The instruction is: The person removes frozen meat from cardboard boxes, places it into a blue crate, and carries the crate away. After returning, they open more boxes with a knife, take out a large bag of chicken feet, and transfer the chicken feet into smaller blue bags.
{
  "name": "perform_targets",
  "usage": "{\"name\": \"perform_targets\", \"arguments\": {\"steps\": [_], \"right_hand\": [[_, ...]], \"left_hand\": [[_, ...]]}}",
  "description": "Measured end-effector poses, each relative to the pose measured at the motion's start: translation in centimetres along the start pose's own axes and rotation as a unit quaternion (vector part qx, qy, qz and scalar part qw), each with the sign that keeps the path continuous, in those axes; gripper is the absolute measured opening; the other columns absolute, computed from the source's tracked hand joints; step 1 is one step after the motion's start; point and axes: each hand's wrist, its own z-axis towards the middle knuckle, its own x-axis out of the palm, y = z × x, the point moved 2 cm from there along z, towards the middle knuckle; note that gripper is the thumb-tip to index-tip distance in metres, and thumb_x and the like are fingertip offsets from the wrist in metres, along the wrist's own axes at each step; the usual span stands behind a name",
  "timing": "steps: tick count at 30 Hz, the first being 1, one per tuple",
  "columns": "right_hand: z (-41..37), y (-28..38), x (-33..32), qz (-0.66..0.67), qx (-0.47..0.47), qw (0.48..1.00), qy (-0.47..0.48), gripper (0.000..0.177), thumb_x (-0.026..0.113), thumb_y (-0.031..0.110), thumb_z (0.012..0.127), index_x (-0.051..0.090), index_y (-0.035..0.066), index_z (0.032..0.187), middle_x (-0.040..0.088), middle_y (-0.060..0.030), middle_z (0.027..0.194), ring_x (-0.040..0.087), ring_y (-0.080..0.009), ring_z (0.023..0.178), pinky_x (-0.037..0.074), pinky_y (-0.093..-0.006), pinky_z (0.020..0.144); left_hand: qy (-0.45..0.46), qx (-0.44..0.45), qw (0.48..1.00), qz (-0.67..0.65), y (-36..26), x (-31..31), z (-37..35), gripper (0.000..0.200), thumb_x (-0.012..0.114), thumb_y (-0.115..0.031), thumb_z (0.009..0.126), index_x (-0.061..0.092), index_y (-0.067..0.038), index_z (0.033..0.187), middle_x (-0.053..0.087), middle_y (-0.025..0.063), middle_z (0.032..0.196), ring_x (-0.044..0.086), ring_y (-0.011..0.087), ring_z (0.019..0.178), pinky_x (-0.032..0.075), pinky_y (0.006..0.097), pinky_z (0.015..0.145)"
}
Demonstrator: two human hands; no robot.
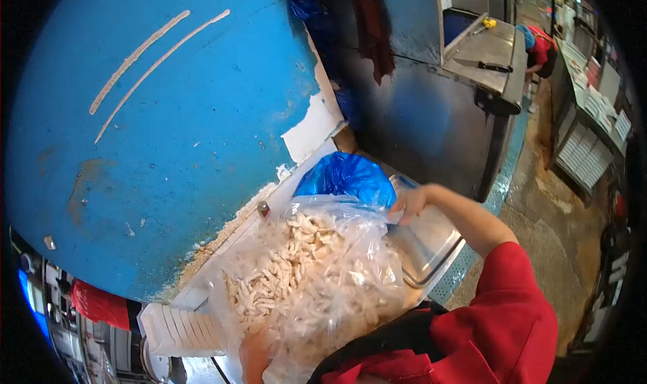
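A large clear plastic bag (367,276) lies open in front of me. It is filled with pale, floury-looking strips of food (296,249). My right hand (408,204) is at the bag's far right edge, its fingers curled on the plastic. Beside those fingers is a bright blue plastic bag (347,175), which sits behind the clear one. My left hand (256,354) is low at the near left side of the clear bag, against its plastic. Its fingers are mostly hidden there.
A stained blue wall (168,141) rises on the left. Stacked white containers (180,330) stand at lower left. A metal tray or counter edge (438,259) lies right of the bag. Farther off, a knife (495,67) rests on a steel counter (475,54); another person (540,47) bends nearby.
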Motion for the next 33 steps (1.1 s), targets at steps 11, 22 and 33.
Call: {"name": "perform_targets", "arguments": {"steps": [11,22,33], "right_hand": [[-4.7,22.9,-34.5,-0.018,-0.262,0.514,-0.817,0.051,0.068,0.020,0.068,0.051,0.004,0.114,0.050,-0.0183,0.115,0.047,-0.0352,0.107,0.040,-0.0383,0.090],[-5.3,19.3,-21.9,0.078,-0.501,0.565,-0.651,0.022,0.051,0.011,0.072,0.062,0.001,0.088,0.060,-0.0196,0.079,0.057,-0.0360,0.071,0.044,-0.0426,0.063],[-13.9,13.3,5.9,-0.208,-0.506,0.771,-0.325,0.017,0.061,0.012,0.068,0.063,0.008,0.084,0.053,-0.0061,0.070,0.051,-0.0257,0.078,0.032,-0.0462,0.089]], "left_hand": [[-0.060,-0.130,0.981,-0.129,-6.0,-6.7,-4.6,0.060,0.066,0.001,0.062,0.050,-0.005,0.120,0.059,0.0147,0.101,0.054,0.0288,0.097,0.043,0.0372,0.086],[-0.211,-0.063,0.961,-0.166,-14.6,-10.6,0.7,0.043,0.061,-0.003,0.071,0.054,-0.004,0.114,0.057,0.0175,0.104,0.055,0.0297,0.099,0.039,0.0387,0.088],[0.138,0.040,0.643,-0.752,-28.7,-1.7,17.8,0.062,0.057,-0.020,0.084,0.026,-0.003,0.135,0.050,0.0113,0.115,0.055,0.0175,0.094,0.046,0.0271,0.079]]}}
